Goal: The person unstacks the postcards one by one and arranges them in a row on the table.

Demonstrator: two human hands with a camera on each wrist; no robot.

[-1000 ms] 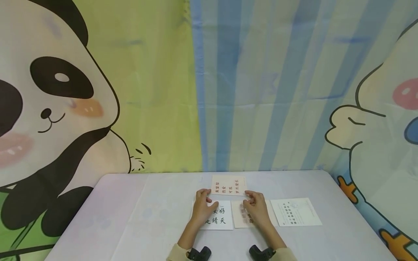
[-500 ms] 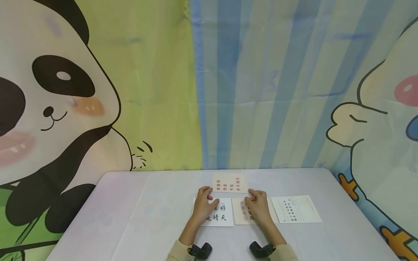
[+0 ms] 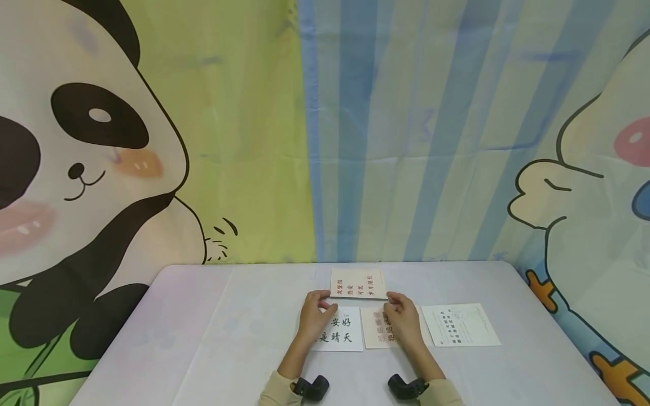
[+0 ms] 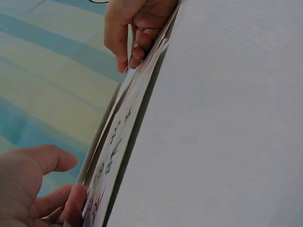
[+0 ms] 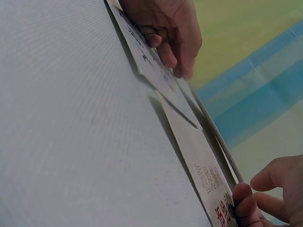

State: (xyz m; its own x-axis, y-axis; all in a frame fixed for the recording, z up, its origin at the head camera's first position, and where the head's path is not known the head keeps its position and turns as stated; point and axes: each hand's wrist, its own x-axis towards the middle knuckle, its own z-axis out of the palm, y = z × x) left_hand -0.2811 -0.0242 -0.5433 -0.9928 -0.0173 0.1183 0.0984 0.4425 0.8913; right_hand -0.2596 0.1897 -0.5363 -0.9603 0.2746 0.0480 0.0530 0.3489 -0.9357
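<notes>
A cream card (image 3: 358,283) with red characters lies at the back of the table, a thin dark line under its near edge. My left hand (image 3: 315,320) has its index fingertip at the near left corner, its thumb apart and over a white card (image 3: 351,331) with black characters. At the near right corner, the index fingertip of my right hand (image 3: 406,326) touches the cream card. That hand partly covers a beige card (image 3: 373,332). Both wrist views show the cards edge-on, with the right hand's fingertips by the beige card (image 5: 206,177).
Another white card (image 3: 461,325) with small dark characters lies to the right. The pale tablecloth (image 3: 228,332) spreads wide on the left. A curtain (image 3: 386,129) with stripes and a panda print hangs directly behind the table.
A dark line has appeared beneath the near edge of the cream card, which seems slightly raised there. Both hands have stayed at its corners with only slight finger shifts.
</notes>
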